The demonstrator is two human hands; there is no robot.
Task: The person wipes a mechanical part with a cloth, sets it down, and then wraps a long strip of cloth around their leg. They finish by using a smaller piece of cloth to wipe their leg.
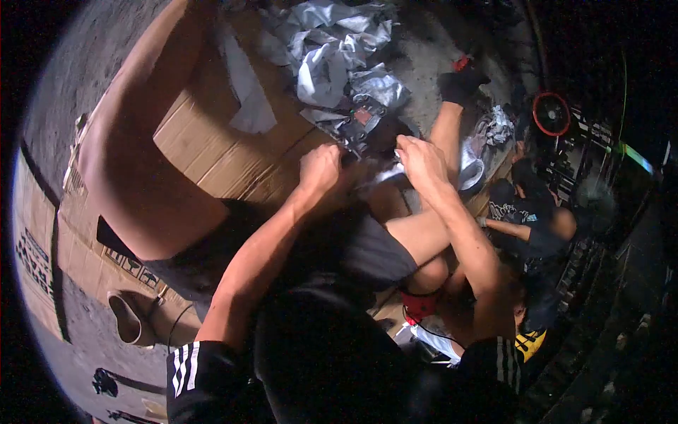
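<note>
My left hand (321, 169) is closed in a fist at the edge of the cardboard, and whatever its fingers grip is hidden. To its right, my right hand (422, 162) is curled in a pinch, with a small pale bit at the fingertips too small to name. The space between both hands is dark and blurred. Just beyond them lies a dark, bulky device (362, 117) with a reddish square on it. Crumpled silvery-grey sheet material (325, 74) is heaped behind that device.
Flattened cardboard (212, 152) covers the ground under my bent leg (134, 162). A clog-like shoe (131, 319) sits at lower left. Another person (533, 219) in dark clothes is at the right, near a red-rimmed wheel (551, 114). More crumpled material (494, 127) lies nearby.
</note>
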